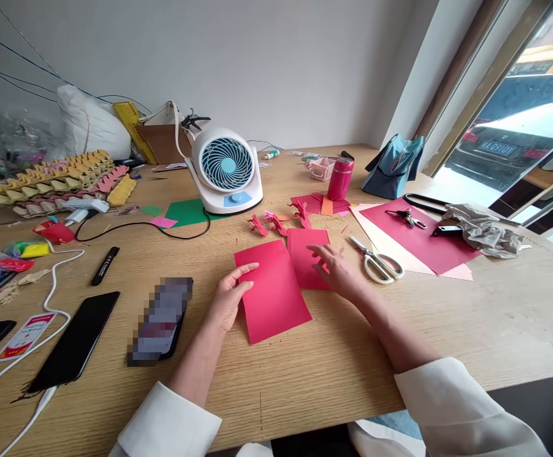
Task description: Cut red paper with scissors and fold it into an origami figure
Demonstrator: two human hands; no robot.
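My left hand (231, 295) pinches the left edge of a red sheet of paper (276, 298), thumb on top. A second red sheet (305, 244) lies just behind and to the right, partly under the first one's edge. Over that second sheet is my right hand (336, 270), fingers spread and holding nothing; whether the fingertips touch the paper I cannot tell. Several small red paper cutouts (276, 223) lie behind the sheets. To the right of my right hand rest scissors (378, 263) with pale handles, blades slightly apart.
A white fan (228, 168) stands at the back, near a pink bottle (340, 179) and a blue bag (393, 168). Keys (407, 218) lie on larger red paper (428, 244) at right. Phones (73, 343), a black marker (105, 266) and cables occupy the left.
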